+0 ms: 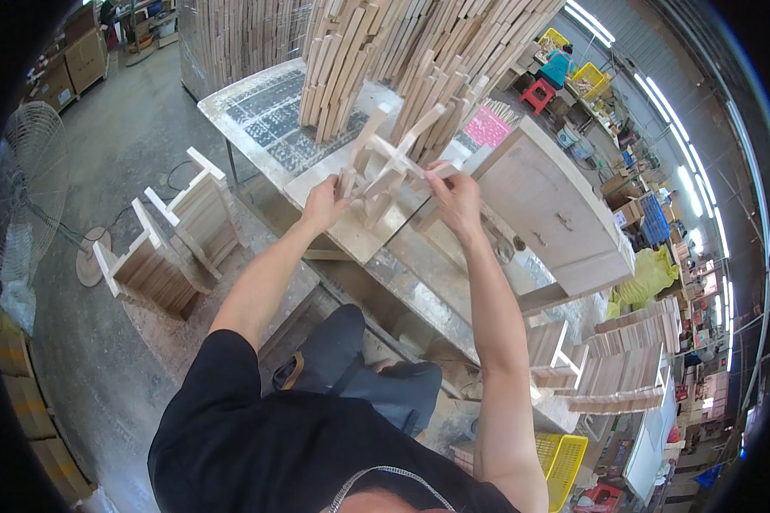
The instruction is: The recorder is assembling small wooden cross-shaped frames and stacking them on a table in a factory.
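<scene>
Over the work table [257, 107] I hold a pale wooden frame [392, 158] made of crossed slats, its arms pointing in several directions. My left hand [323, 203] is closed round a wooden end at its left side. My right hand [455, 197] pinches the end of another slat on the right. Part of the frame's lower side is blurred against the pale board [355, 235] beneath it. Just behind the frame rise tall stacks of wooden slats [338, 73]. To the right of my right hand stands a large whitish wooden panel or machine housing [565, 214].
Stacked slats in wooden racks [158, 274] stand at left, near a floor fan [34, 184]. More stacked slats [620, 372] lie at right, above a yellow crate [560, 466]. A person [556, 67] works by a red stool [538, 95] at the far right.
</scene>
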A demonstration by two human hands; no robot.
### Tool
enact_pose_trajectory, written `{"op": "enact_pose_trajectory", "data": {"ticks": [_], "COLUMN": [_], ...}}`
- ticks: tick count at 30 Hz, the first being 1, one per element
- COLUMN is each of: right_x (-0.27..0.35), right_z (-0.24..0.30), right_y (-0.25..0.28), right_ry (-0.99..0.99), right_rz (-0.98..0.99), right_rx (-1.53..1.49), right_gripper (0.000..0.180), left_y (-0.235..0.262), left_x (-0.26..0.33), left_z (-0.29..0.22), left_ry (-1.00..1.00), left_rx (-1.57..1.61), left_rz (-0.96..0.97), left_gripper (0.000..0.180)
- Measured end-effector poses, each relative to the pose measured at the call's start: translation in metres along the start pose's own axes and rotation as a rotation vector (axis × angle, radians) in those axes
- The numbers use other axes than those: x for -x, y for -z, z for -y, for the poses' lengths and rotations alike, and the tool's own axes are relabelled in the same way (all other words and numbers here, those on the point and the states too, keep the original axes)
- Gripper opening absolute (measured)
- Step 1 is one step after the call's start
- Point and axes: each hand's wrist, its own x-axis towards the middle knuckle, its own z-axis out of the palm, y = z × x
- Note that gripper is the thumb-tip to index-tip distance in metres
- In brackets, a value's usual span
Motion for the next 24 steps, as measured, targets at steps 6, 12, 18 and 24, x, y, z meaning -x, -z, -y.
{"op": "enact_pose_trajectory", "data": {"ticks": [6, 12, 18, 24], "right_x": [-0.035, -0.013, 0.014, 0.023], "right_z": [-0.056, -0.104, -0.08, -0.084], "right_y": [-0.045, -0.064, -0.075, -0.093], "right_ry": [-0.084, -0.445, -0.142, -0.18], "right_rz": [0.21, 0.408, 0.44, 0.316], "right_rx": [0.027, -0.233, 0.05, 0.279], "right_gripper": [0.024, 0.074, 0.073, 0.068], "left_y": [0.007, 0.015, 0.019, 0.004], "left_x": [-0.001, 0.009, 0.012, 0.0], "left_z": [0.003, 0.015, -0.017, -0.004], "left_ry": [0.042, -0.091, -0.003, 0.019], "left_rx": [0.045, 0.205, 0.0, 0.046], "left_rz": [0.112, 0.189, 0.071, 0.007], "left_gripper": [0.05, 0.077, 0.081, 0.066]}}
